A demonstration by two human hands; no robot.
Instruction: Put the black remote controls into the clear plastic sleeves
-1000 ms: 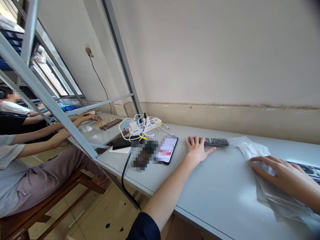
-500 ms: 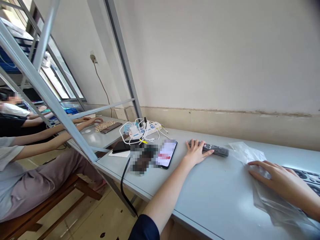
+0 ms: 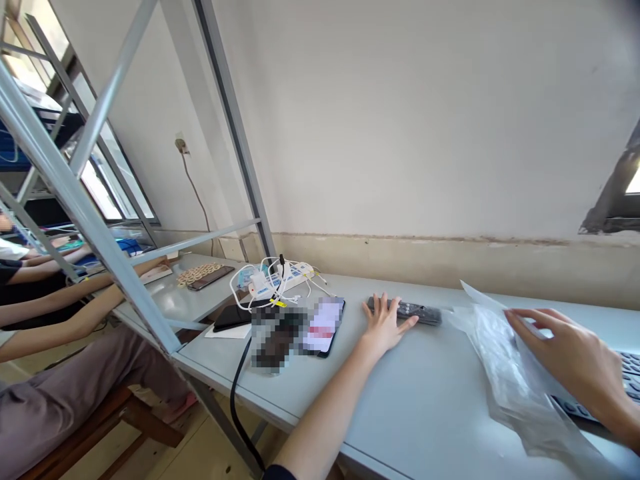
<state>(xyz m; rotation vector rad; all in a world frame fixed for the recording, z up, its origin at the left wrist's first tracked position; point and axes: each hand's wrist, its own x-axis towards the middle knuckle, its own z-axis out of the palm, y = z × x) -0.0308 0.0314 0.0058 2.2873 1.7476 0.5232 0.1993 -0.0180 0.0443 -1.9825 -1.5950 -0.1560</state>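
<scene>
Pale wall (image 3: 400, 133) runs behind a grey desk (image 3: 425, 407), and a metal frame (image 3: 237, 127) rises by the desk's left edge. Past that frame, another person's arms (image 3: 60, 333) reach over the next desk (image 3: 163, 293). Around the far left corner of the nearer one sit a power strip (image 3: 299, 275) and a tangle of white cables, with a lit phone (image 3: 330, 327) just in front.

Along the far edge, flat on the surface, lies a dark remote (image 3: 424, 313). Over its left end rests the left hand (image 3: 383, 325), fingers spread wide, pinching nothing; to me it looks more like steadying than gripping. Further right, the right hand (image 3: 575, 350) has thumb and forefinger pressed together on the raised edge of some clear bags (image 3: 493, 350), which trail down toward the near edge. One corner of that plastic comes up by the remote's right end; whether they touch I can't tell. More buttoned devices (image 3: 632, 370) show past the right wrist.

As for progress, I'd call it early: one edge of plastic is up, but the heap isn't parted, and the remote lies outside it, not lifted. Whether it already wears a film of its own, I can't make out.
</scene>
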